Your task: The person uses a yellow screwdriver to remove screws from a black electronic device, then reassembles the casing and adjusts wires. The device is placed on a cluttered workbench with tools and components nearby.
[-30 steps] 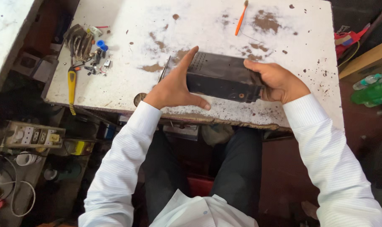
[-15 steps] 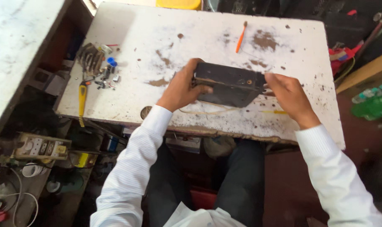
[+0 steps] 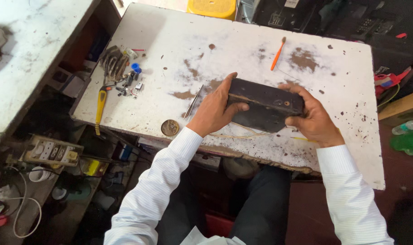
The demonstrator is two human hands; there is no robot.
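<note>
Gripping a dark, worn rectangular metal box at both short ends, the person holds it tilted just above the middle of the stained white worktable, slightly right of the frame's centre. The left hand clamps the box's left end, thumb over the top edge; the right hand wraps the right end, fingers curled around it. Pale thin wires trail from under the box along the table's near edge.

In the head view's left part lie a yellow-handled screwdriver, a cluster of small metal parts with a blue cap, and a round brass-coloured disc by the left wrist. A slim orange tool rests above the box.

The step in hand looks like turning the box over for inspection; any further turn calls for keeping both ends firmly held and the wires slack.
</note>
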